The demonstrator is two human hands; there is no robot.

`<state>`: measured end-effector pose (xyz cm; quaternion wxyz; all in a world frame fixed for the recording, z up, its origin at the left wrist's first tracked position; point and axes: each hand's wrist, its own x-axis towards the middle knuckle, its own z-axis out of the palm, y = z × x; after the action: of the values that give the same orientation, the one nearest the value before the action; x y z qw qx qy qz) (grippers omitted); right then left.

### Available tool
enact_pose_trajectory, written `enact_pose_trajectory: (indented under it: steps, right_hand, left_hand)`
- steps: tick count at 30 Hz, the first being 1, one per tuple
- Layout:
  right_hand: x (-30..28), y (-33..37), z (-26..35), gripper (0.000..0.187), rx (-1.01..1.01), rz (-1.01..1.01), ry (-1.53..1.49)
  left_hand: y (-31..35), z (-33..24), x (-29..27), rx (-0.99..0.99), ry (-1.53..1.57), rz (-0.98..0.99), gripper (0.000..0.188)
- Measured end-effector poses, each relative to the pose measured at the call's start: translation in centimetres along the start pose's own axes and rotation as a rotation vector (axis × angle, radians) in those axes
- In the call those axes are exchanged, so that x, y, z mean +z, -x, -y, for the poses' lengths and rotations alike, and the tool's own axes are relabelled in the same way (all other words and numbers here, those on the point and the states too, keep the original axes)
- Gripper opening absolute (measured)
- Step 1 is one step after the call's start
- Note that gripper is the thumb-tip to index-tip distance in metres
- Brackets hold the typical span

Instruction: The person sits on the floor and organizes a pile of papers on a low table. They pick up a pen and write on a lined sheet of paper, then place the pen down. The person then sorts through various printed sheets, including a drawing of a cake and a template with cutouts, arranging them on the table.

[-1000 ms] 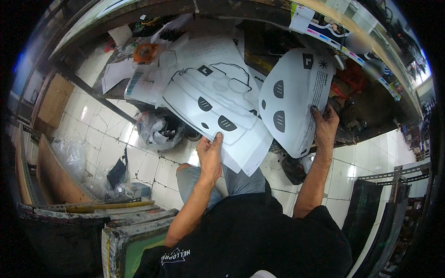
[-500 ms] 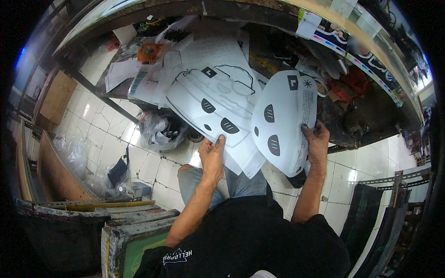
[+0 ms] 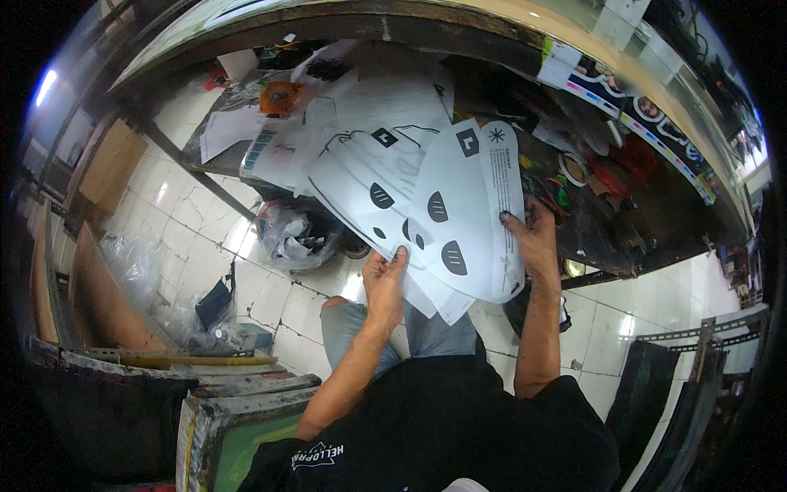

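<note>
My left hand (image 3: 384, 287) pinches the lower edge of a whitish, see-through film sheet (image 3: 340, 175) between thumb and fingers. That sheet carries black rounded patches and line drawings. In my right hand (image 3: 534, 239) is a second film sheet (image 3: 471, 184), gripped at its right edge, with a curved outline, similar black patches and a column of small print. The right sheet overlaps the right part of the left one. Further pale sheets (image 3: 447, 305) stick out below them; whether either hand also holds these I cannot tell.
Loose papers (image 3: 225, 135) and an orange object (image 3: 280, 97) lie on the low shelf under the table edge (image 3: 385, 29). A plastic bag (image 3: 299, 238) stands below. Framed screens (image 3: 246, 394) lean at lower left, near a wooden board (image 3: 106, 291). Cardboard (image 3: 115, 168) stands further back.
My right hand has moved left with its sheet, which now covers part of the left sheet. My left hand has shifted slightly right and down, still pinching its sheet.
</note>
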<state>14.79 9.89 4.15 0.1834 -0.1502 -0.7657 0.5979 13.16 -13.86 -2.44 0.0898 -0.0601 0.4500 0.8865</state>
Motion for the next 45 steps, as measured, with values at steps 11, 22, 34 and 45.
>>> enact_pose_trajectory:
  steps: [11, 22, 34, 45]
  right_hand:
    - [2.8, -0.5, -0.6, 0.052, -0.127, 0.119, 0.331]
    - [4.9, 0.5, 2.4, 0.072, -0.306, 0.311, 0.549]
    - [1.7, 4.5, 2.4, 0.074, -0.452, -0.126, 0.780]
    - [-2.0, 7.6, -1.9, 0.043, 0.085, -0.083, -0.189]
  left_hand:
    - [0.4, -0.5, -0.3, -0.092, -0.097, -0.040, 0.019]
    - [0.3, 0.6, -0.7, -0.009, -0.139, 0.037, 0.025]
    - [-0.1, 1.3, -1.3, -0.044, 0.021, -0.061, 0.024]
    - [1.0, -1.1, 0.2, -0.113, 0.101, -0.036, 0.024]
